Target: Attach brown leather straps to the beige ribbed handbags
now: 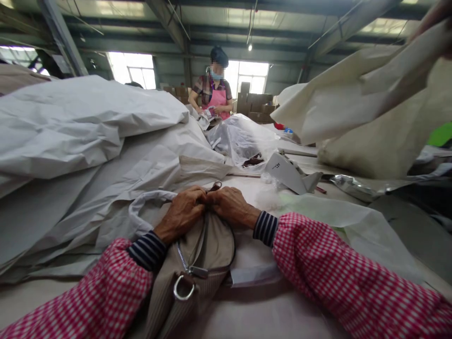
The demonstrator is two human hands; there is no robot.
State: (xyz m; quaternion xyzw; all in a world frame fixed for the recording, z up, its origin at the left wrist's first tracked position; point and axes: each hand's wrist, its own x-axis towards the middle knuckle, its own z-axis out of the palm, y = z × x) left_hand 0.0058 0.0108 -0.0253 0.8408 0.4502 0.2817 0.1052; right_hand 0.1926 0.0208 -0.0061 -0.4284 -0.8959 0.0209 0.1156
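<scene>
A taupe handbag (212, 240) of ribbed and smooth fabric lies on the table in front of me. My left hand (183, 209) and my right hand (231, 205) meet at its far end, both with fingers closed on the bag's top edge. Whatever is pinched between the fingertips is hidden. A brown tab with a metal ring sticks up just past my hands. On the near side, the zipper (182, 256) is partly undone, its pull lying flat, and a D-ring (183, 288) hangs below. A pale wrapped handle (141, 207) loops out at the left.
White sheets (88, 122) are heaped at the left. Clear plastic (243, 136) and a white card (282, 172) lie ahead. At upper right a blurred hand holds up cream material (353, 103). A person in a pink apron (217, 98) stands across the table.
</scene>
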